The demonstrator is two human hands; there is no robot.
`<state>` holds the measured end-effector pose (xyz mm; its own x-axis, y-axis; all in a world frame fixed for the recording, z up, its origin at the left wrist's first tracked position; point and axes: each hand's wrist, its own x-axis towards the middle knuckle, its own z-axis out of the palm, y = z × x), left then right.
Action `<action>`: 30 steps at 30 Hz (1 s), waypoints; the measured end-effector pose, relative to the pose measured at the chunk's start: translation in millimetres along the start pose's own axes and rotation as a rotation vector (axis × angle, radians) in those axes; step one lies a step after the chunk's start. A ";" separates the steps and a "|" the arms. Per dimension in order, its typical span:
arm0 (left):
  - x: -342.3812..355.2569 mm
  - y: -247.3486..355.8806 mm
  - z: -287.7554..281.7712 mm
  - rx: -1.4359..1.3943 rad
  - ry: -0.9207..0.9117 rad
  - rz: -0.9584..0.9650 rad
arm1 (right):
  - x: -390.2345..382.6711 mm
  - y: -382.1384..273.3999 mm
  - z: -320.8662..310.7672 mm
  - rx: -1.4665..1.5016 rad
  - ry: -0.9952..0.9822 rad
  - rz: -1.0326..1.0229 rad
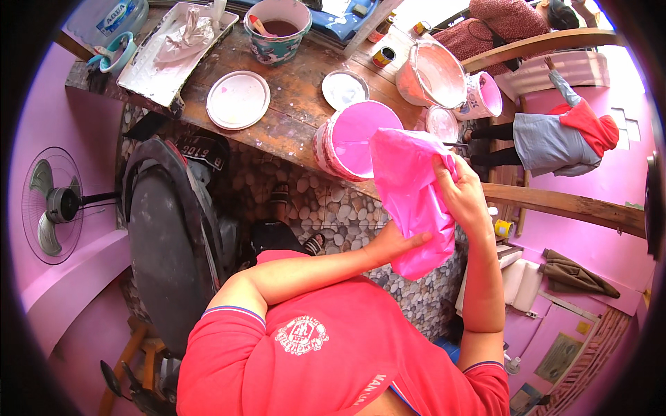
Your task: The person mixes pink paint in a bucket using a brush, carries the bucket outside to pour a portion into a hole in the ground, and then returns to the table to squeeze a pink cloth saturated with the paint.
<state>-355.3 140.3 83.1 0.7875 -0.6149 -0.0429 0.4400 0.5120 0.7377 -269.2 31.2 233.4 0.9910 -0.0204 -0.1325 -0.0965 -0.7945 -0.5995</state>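
Both hands hold a bright pink plastic bag (414, 201) in front of my chest. My right hand (461, 194) pinches its upper right edge. My left hand (400, 244) grips the lower part, with the thumb across the front and the other fingers hidden behind it. Just beyond the bag, a bucket (329, 149) with pink inside stands at the table's near edge. The bag's top overlaps the bucket's right side in view; whether they touch I cannot tell. What the bag contains, if anything, is hidden.
On the paint-stained wooden table (295, 90) are round lids (238, 100), a paint tray (156, 80), a bucket of dark liquid (276, 52) and a pinkish bucket (444, 76). A motorbike (163, 243) and a fan (62, 204) are at left. Another person (555, 142) stands at right.
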 end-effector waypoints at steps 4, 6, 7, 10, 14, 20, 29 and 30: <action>1.3 8.3 5.0 -0.090 0.036 0.018 | 3.6 4.7 3.3 0.099 -0.077 0.186; 2.2 12.7 7.1 -0.241 0.022 -0.029 | 4.5 16.9 5.2 0.086 -0.082 0.212; 1.7 15.2 8.3 -0.243 0.020 -0.029 | 4.7 28.4 7.3 0.160 -0.113 0.199; 2.6 22.4 8.8 -0.326 0.047 -0.074 | 8.1 37.6 13.4 0.269 -0.172 0.215; 5.5 31.7 11.5 -0.386 0.090 -0.105 | 9.2 40.5 18.8 0.290 -0.184 0.235; 13.5 36.2 15.8 -0.434 0.154 -0.061 | 14.6 45.9 22.4 0.316 -0.176 0.247; 22.0 42.4 20.2 -0.497 0.160 -0.053 | 19.8 60.8 26.1 0.412 -0.181 0.300; 22.7 42.9 20.5 -0.507 0.165 -0.055 | 20.0 59.2 26.1 0.424 -0.194 0.317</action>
<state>-327.3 136.0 127.5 0.7968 -0.5674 -0.2075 0.6036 0.7324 0.3151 -257.6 -0.4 174.7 0.8759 -0.0743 -0.4768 -0.4555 -0.4535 -0.7661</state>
